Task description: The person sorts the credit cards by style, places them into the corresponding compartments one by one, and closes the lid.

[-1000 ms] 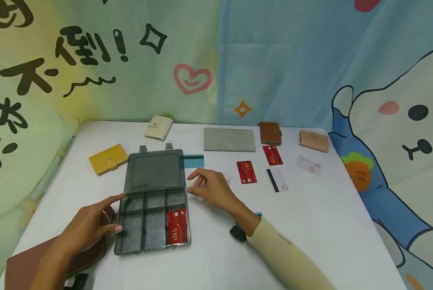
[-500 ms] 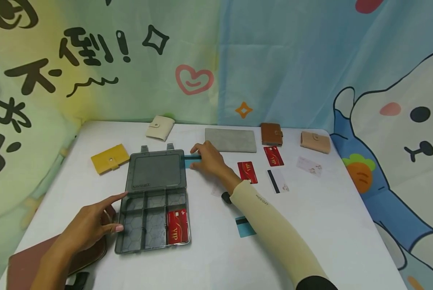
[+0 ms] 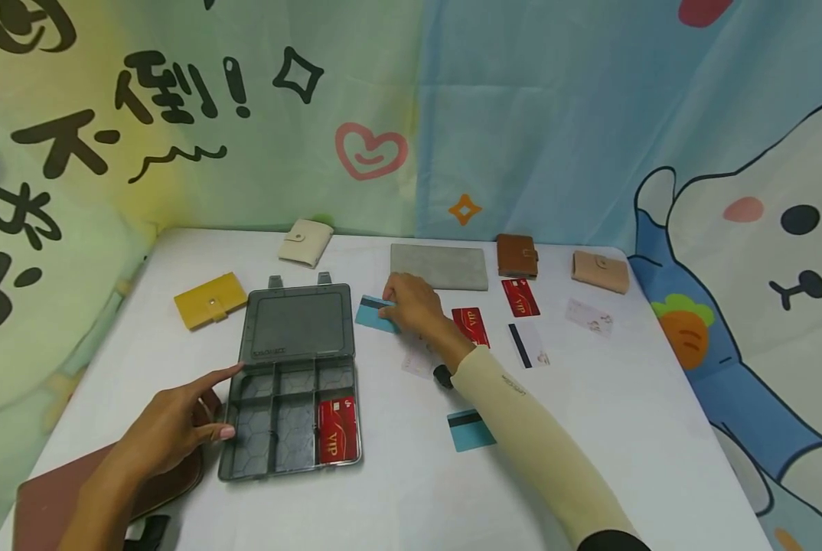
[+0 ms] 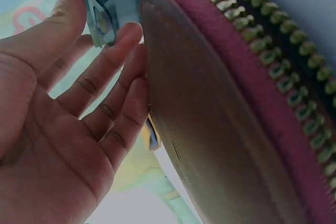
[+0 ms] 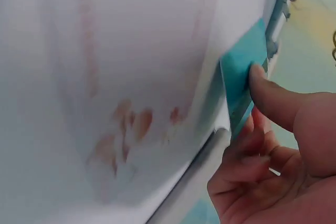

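My right hand (image 3: 414,306) pinches a blue card with a dark stripe (image 3: 376,314) between thumb and fingers, to the right of the box lid. In the right wrist view the thumb presses on the turquoise card (image 5: 244,64), which stands tilted. My left hand (image 3: 177,421) touches the left side of a grey, see-through compartment box (image 3: 297,321), thumb and forefinger spread along its edge. A red VIP card (image 3: 337,430) lies in the box's front right compartment. In the left wrist view the left hand (image 4: 68,114) has loosely extended fingers beside a brown zipped pouch (image 4: 199,108).
Along the back lie a yellow wallet (image 3: 211,300), a cream wallet (image 3: 305,242), a grey flat case (image 3: 438,266), a brown wallet (image 3: 517,255) and a tan wallet (image 3: 600,271). Several cards, including a striped white card (image 3: 530,344) and another blue card (image 3: 471,435), lie on the right.
My right hand reached back to the blue card beside the lid, took hold of it and drew it rightward from the box. The left hand stays at the box's edge.
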Tool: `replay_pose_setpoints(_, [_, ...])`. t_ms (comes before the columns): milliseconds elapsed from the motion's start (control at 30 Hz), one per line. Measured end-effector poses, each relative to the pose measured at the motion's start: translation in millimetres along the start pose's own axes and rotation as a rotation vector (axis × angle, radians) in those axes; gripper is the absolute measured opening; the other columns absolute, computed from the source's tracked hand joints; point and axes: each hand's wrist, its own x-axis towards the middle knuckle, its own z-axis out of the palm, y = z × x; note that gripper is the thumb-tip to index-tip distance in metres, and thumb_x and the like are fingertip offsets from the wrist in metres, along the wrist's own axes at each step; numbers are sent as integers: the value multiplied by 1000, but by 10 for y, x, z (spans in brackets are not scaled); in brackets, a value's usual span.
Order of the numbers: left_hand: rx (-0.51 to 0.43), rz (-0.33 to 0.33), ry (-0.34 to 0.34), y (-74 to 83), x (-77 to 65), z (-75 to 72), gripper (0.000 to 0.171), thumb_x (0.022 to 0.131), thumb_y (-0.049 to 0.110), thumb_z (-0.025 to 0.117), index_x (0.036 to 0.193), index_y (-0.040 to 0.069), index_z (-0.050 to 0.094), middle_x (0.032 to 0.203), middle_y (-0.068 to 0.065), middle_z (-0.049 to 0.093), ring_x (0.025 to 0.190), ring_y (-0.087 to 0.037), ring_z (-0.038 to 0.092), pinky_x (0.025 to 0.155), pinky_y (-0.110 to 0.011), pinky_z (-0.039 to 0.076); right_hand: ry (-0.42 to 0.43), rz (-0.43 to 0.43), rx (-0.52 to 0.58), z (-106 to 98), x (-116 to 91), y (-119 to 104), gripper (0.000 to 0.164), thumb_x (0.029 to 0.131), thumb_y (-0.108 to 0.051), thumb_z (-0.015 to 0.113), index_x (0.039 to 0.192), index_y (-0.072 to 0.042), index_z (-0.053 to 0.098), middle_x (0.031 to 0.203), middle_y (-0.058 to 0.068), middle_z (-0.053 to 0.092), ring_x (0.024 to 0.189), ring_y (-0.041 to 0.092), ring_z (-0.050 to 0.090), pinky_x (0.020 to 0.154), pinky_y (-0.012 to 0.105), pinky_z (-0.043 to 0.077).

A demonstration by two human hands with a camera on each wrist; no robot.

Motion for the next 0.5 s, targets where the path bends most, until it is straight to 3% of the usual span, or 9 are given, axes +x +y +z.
replay_pose_setpoints(133, [5,3,2,-2,-9,0,84,73,17,87,148,17,48,85,3,63,65,4,53,58,-23,45,13,-42,79,-94,-124,47,22,92,-22,74,110,-20,61,83,1,57,78,17,55,67,31,44])
replay_pose_setpoints(300, [17,-6,-8,-15,-18,-7,86,73,18,87,149,17,46,84,4,62,63,4,52,58,-24,45,35,-180,183,-207,-320,33,46,95,-15,69,137,-25,52,77,0,58,69,16,55,64,31,45])
replay_pose_setpoints(500, [5,-1,-11,-9,-11,-3,85,75,18,86,150,17,46,86,3,62,64,4,53,58,-23,45,14,-268,405,-196,-649,-123,51,96,-10,67,141,-26,49,78,1,58,60,18,61,57,30,52])
